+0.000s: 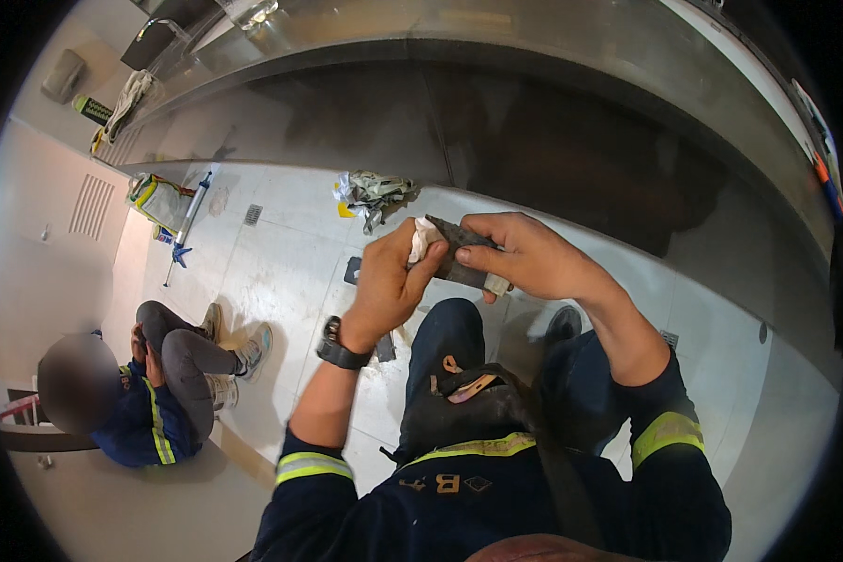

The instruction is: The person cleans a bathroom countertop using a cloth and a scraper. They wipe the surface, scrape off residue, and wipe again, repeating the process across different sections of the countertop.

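My left hand (384, 286), wearing a black watch on its wrist, is closed round a crumpled white wad (425, 238) that looks like paper or cloth. The wad presses against one end of a dark flat piece (453, 251), whose exact kind I cannot tell. Its other end is gripped by my right hand (534, 258), thumb on top and fingers beneath. A pale edge shows below the right fingers. Both hands are close together above my knees, over the tiled floor.
A crumpled bag (373, 195) lies by the dark panelled counter base (553, 140). Farther left are a caulking gun (193, 214) and a yellow-green bag (159, 199). Dark pieces (352, 270) lie below my left hand. A seated person (150, 403) is at the left wall.
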